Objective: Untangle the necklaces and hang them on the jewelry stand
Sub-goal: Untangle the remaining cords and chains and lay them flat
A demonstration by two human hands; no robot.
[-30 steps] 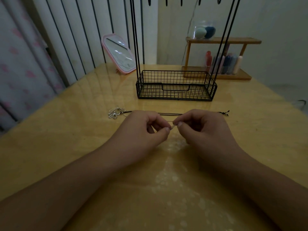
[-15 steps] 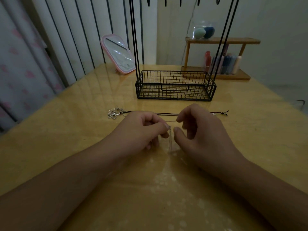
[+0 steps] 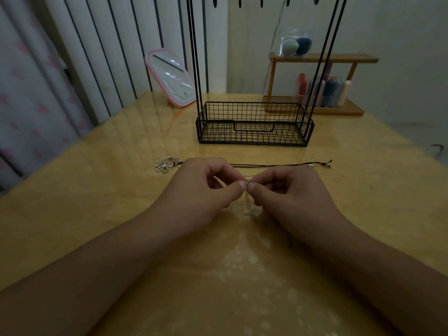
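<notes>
At the centre of the frame a thin silver chain (image 3: pixel 249 202) is pinched at its top between the thumb and curled fingers of the left hand (image 3: pixel 201 190) and those of the right hand (image 3: pixel 294 194), the two thumb tips nearly touching. The chain hangs down in a narrow loop from that pinch toward the table (image 3: pixel 97 190). The step in hand is judged to be the working of the clasp or a small knot on this chain; which of the two cannot be told, the detail being too small and dim.

Just above the hands, a dark cord necklace (image 3: pixel 278 164) is laid out in a straight line across the table, with its silver pendant (image 3: pixel 166 163) at the left end and its fastening at the right end.

The next move is judged to call for the chain being freed or opened and lifted to the hooks at the top edge of the frame, on the jewelry stand (image 3: pixel 254 124).

The stand's wire basket at upper centre appears to hold nothing. On the wooden shelf (image 3: pixel 322 59) at upper right, a clear container holds two rounded sponges, and upright tubes are ranged below.
</notes>
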